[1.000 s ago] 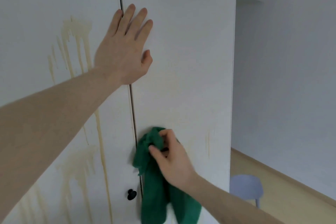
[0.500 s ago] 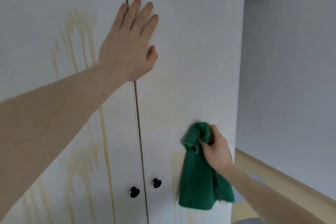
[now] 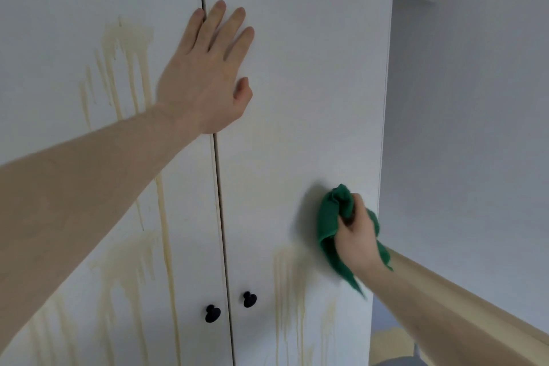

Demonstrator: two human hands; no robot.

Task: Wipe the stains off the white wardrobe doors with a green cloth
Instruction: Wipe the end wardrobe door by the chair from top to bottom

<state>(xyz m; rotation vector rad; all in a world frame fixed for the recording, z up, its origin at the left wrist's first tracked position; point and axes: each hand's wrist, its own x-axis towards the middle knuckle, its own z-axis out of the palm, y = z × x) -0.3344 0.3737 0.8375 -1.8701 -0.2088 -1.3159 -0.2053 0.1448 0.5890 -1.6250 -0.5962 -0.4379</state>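
Observation:
Two white wardrobe doors fill the view: the left door (image 3: 74, 3) and the right door (image 3: 312, 68). Yellowish drip stains (image 3: 127, 62) run down the left door, and fainter streaks (image 3: 291, 285) mark the lower right door. My left hand (image 3: 208, 74) lies flat with straight fingers across the seam between the doors, high up. My right hand (image 3: 355, 235) grips a bunched green cloth (image 3: 328, 220) and holds it against the right door near its right edge. Part of the cloth hangs below my wrist.
Two black knobs (image 3: 212, 313) (image 3: 249, 299) sit low on either side of the seam. Right of the wardrobe is a white wall (image 3: 475, 128) with a wooden skirting strip (image 3: 481, 300) along the floor.
My right hand has carried the cloth from beside the seam rightward across the right door to its right edge. My left hand stays pressed at the seam. The view has shifted slightly.

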